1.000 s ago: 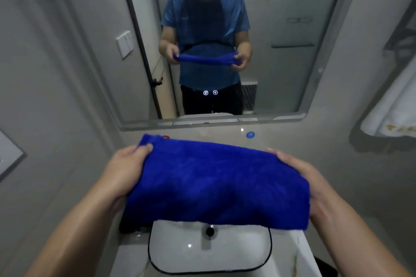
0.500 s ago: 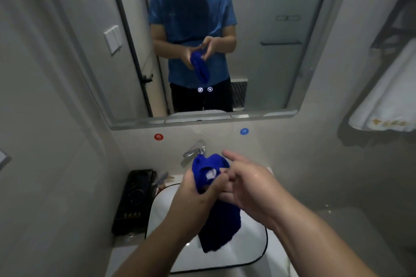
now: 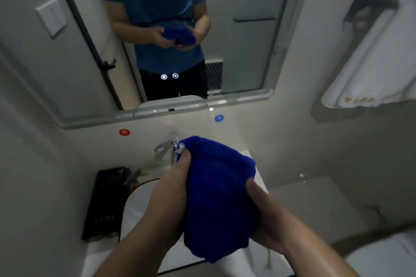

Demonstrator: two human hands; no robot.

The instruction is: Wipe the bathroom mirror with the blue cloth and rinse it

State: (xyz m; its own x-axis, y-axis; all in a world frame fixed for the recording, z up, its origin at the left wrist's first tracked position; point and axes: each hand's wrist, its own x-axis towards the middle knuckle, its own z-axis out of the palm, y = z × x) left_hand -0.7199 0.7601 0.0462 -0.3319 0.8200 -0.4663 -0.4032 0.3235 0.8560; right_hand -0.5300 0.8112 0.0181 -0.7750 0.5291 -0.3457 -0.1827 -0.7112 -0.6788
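Both hands, left hand (image 3: 166, 195) and right hand (image 3: 267, 216), clamp the bunched blue cloth (image 3: 216, 198) above the basin (image 3: 135, 207); wring firmly, keeping drips inside.

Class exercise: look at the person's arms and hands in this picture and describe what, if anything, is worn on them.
Both forearms are bare, with no sleeve, glove, watch or ring visible on the left hand or right hand. The mirror reflection shows a short-sleeved blue T-shirt ending above the elbows.

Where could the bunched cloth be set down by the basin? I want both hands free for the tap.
The pale ledge right of the basin, running to the wall under the hanging white towel, looks bare. The left side is crowded: a black tray fills the gap to the wall. Behind, the faucet takes the middle.
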